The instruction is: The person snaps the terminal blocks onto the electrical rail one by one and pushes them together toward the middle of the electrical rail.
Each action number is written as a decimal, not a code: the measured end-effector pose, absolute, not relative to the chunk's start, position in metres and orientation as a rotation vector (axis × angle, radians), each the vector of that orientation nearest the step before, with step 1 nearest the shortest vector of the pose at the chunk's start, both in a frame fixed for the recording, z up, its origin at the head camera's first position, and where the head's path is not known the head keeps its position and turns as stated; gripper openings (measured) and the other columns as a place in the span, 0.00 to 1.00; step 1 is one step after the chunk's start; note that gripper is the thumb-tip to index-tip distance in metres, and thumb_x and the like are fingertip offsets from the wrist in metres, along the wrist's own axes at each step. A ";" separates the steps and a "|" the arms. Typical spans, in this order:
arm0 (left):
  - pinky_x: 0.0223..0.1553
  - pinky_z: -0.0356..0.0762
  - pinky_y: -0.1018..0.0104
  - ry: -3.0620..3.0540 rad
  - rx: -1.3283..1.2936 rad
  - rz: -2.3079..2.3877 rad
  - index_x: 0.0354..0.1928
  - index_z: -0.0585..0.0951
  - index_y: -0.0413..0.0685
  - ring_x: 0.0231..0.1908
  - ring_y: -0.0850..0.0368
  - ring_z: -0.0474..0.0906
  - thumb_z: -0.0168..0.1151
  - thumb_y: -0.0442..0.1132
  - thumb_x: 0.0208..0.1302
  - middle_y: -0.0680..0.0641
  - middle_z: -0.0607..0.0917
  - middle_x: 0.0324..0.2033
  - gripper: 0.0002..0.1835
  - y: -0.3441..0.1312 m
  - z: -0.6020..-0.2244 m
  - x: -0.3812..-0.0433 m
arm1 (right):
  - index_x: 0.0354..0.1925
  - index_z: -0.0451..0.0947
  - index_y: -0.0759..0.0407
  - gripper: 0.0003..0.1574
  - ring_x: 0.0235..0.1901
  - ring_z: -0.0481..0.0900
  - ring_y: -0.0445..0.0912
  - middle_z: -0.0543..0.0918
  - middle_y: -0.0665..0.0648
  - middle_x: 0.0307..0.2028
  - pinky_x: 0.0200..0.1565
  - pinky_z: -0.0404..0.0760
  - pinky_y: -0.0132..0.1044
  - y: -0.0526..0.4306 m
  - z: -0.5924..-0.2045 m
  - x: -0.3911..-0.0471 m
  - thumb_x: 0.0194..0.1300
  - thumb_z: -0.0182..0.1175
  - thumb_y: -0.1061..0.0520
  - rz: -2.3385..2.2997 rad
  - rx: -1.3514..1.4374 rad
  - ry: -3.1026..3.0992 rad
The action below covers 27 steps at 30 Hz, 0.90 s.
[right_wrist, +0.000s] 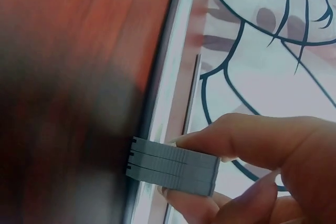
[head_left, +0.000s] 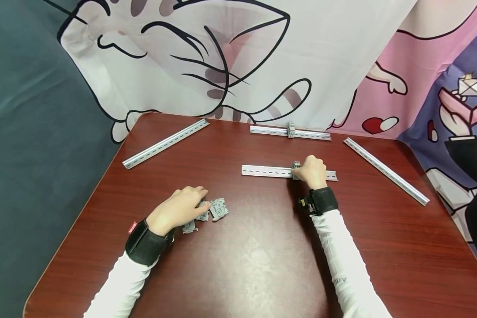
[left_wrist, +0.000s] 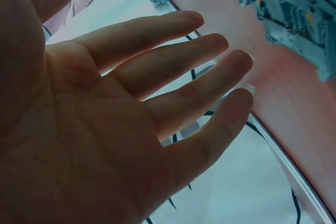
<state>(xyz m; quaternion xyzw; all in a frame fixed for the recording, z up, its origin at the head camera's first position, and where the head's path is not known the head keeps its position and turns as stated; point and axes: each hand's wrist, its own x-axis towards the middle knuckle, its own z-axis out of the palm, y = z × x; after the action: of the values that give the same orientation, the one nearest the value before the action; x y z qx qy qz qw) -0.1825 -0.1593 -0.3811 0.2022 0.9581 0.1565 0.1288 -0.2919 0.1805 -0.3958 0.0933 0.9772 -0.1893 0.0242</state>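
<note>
My right hand [head_left: 312,173] pinches a short row of grey terminal blocks [right_wrist: 173,166] between thumb and fingers. The row sits across the near slotted metal DIN rail [head_left: 264,171], right of its middle. In the right wrist view the blocks stand side by side, with fingertips on both outer faces. My left hand [head_left: 178,209] is over loose grey terminal blocks [head_left: 219,209] on the left part of the table, partly covering them. The left wrist view shows its fingers [left_wrist: 173,72] spread and relaxed, with nothing in the palm and the blocks [left_wrist: 299,19] beyond the fingertips.
A farther DIN rail [head_left: 268,130] lies along the table's back edge, bearing another small group of terminal blocks [head_left: 291,130]. Slanted rails lie at the left [head_left: 164,144] and right [head_left: 385,171] of the brown table [head_left: 254,269]. A printed cloth [head_left: 334,53] hangs behind.
</note>
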 end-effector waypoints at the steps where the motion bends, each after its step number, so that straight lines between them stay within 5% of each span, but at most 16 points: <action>1: 0.61 0.65 0.38 2.792 0.589 0.459 0.61 0.72 0.30 0.64 0.35 0.69 0.51 0.44 0.69 0.31 0.73 0.62 0.27 -0.160 -0.382 -0.182 | 0.24 0.72 0.63 0.20 0.42 0.81 0.69 0.83 0.74 0.38 0.39 0.80 0.56 0.181 -0.396 -0.294 0.52 0.66 0.49 -0.591 0.288 3.025; 27: 0.60 0.64 0.37 2.836 0.524 0.528 0.60 0.75 0.34 0.63 0.35 0.69 0.54 0.44 0.68 0.32 0.74 0.61 0.24 -0.171 -0.391 -0.167 | 0.40 0.77 0.72 0.28 0.49 0.77 0.70 0.79 0.77 0.48 0.51 0.77 0.57 0.189 -0.398 -0.349 0.55 0.66 0.47 -0.627 0.317 2.984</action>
<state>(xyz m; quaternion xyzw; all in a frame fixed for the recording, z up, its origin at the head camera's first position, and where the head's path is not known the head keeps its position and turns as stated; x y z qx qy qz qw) -0.1671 -0.1713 -0.3908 0.1777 0.9620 0.1790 0.1049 -0.3485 0.1887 -0.3979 0.1032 0.9727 -0.2042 0.0380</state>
